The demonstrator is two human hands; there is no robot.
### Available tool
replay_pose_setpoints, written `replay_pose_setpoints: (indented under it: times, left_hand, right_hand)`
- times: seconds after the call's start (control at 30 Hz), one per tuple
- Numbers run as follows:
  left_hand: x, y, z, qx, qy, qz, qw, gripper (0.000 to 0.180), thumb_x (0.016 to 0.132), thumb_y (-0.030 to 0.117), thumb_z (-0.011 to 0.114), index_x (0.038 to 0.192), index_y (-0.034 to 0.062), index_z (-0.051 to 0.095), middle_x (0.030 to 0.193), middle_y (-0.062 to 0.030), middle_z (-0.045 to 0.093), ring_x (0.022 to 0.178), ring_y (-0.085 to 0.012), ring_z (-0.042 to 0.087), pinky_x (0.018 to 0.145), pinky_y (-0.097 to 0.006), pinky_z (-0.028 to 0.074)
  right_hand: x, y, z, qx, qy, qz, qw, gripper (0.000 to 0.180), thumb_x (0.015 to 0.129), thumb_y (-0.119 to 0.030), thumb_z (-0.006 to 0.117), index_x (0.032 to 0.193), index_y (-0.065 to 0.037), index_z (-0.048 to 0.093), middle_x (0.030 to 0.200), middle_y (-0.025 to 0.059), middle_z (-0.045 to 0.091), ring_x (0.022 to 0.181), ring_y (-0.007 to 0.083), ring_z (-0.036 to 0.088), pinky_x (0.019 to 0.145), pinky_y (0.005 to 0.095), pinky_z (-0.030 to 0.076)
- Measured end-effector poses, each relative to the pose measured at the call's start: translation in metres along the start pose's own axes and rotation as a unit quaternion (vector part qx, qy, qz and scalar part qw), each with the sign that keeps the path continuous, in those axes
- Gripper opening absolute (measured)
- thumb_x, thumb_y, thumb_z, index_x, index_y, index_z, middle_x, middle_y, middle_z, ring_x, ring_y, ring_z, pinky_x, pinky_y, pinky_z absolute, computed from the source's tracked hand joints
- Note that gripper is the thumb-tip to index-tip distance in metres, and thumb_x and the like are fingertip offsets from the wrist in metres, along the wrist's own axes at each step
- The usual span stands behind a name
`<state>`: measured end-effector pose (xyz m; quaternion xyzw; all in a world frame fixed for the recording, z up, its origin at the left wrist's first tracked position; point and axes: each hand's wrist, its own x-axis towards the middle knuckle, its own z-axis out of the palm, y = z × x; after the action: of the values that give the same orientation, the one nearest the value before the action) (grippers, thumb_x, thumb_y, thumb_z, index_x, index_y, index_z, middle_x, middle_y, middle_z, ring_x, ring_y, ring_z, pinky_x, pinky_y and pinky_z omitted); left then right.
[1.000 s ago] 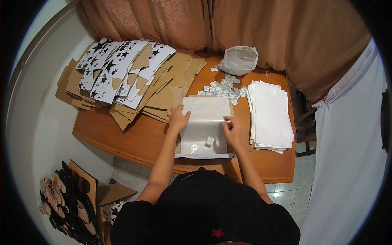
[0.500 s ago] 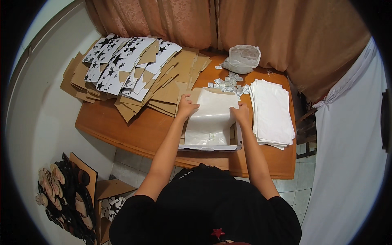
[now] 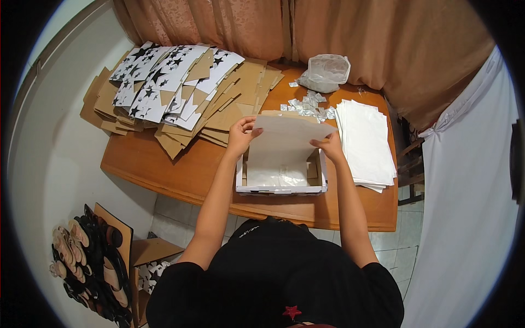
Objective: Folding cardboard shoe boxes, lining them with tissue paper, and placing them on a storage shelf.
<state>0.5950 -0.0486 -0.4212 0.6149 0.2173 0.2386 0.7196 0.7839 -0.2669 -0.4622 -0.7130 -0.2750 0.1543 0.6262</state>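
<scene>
A cardboard box [image 3: 281, 191] with a white, black-starred outside stands at the table's near edge, its top open. White tissue paper [image 3: 284, 139] lines its bottom and rises up out of it. My left hand [image 3: 241, 136] pinches the raised paper by its left edge, thumb in front. On the opposite edge my right hand [image 3: 329, 145] grips the same sheet between thumb and fingers. A small pale packet [image 3: 284, 170] shows faintly at the bottom of the box, on or under the paper. Behind the raised sheet, part of the brown lid is hidden.
On the wooden table [image 3: 180, 177], flat star-printed boxes [image 3: 164, 82] are heaped at the far left. A stack of white paper [image 3: 365, 145] lies right of the box. Small packets [image 3: 309, 104] are scattered beyond, near a clear plastic bag [image 3: 327, 74]. Shoes [image 3: 90, 262] hang at lower left.
Both hands have shifted slightly, the right one outward, and the sheet between them now stands more upright and wider. More of the box's inside shows.
</scene>
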Motion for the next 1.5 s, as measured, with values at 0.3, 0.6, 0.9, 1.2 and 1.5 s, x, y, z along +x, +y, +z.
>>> replay_pose_setpoints:
  times: [0.3, 0.6, 0.9, 1.2, 1.5]
  left_hand:
    - [-0.007, -0.037, -0.021, 0.180, -0.008, 0.129, 0.975, 0.026, 0.066, 0.002, 0.065, 0.092, 0.0051, 0.064, 0.078, -0.0011, 0.065, 0.080, -0.0138, 0.057, 0.077, -0.031, 0.044]
    - [-0.038, -0.031, -0.038, 0.443, -0.099, 0.214, 0.865, 0.022, 0.065, -0.003, 0.058, 0.078, 0.0122, 0.068, 0.089, -0.0030, 0.062, 0.092, -0.0247, 0.051, 0.082, -0.035, 0.040]
    - [-0.072, -0.013, 0.013, 0.514, -0.125, 0.247, 0.812, 0.027, 0.076, 0.026, 0.063, 0.102, 0.0214, 0.064, 0.132, -0.0069, 0.040, 0.125, -0.0320, 0.028, 0.099, -0.056, 0.020]
    - [-0.066, -0.040, 0.030, 0.586, -0.203, 0.187, 0.762, 0.029, 0.080, 0.043, 0.058, 0.097, 0.0208, 0.067, 0.141, -0.0059, 0.032, 0.135, -0.0324, 0.015, 0.101, -0.064, 0.006]
    - [-0.057, -0.049, 0.028, 0.566, -0.141, 0.169, 0.795, 0.034, 0.074, 0.034, 0.067, 0.102, 0.0172, 0.058, 0.134, -0.0074, 0.038, 0.133, -0.0315, 0.020, 0.101, -0.061, 0.010]
  right_hand:
    - [-0.012, 0.001, 0.004, -0.208, 0.036, -0.121, 0.970, 0.007, 0.063, -0.002, 0.067, 0.069, -0.003, 0.062, 0.075, 0.0048, 0.062, 0.073, 0.0172, 0.056, 0.065, 0.0271, 0.045]
    - [-0.051, -0.002, 0.005, -0.327, 0.034, -0.244, 0.912, 0.012, 0.064, 0.003, 0.061, 0.072, -0.006, 0.064, 0.084, 0.0057, 0.058, 0.082, 0.0238, 0.052, 0.070, 0.0330, 0.042]
    - [-0.059, -0.022, 0.015, -0.415, 0.006, -0.226, 0.881, 0.035, 0.067, 0.009, 0.054, 0.091, -0.014, 0.066, 0.095, 0.0069, 0.056, 0.091, 0.0259, 0.052, 0.075, 0.0369, 0.042]
    - [-0.038, 0.000, -0.012, -0.319, 0.040, -0.161, 0.933, 0.034, 0.072, 0.008, 0.048, 0.097, -0.009, 0.064, 0.097, 0.0105, 0.058, 0.094, 0.0305, 0.051, 0.079, 0.0372, 0.042]
    - [-0.060, -0.028, 0.016, -0.304, -0.033, -0.078, 0.949, 0.044, 0.069, -0.009, 0.069, 0.110, -0.006, 0.054, 0.104, 0.0169, 0.054, 0.099, 0.0341, 0.052, 0.085, 0.0382, 0.043]
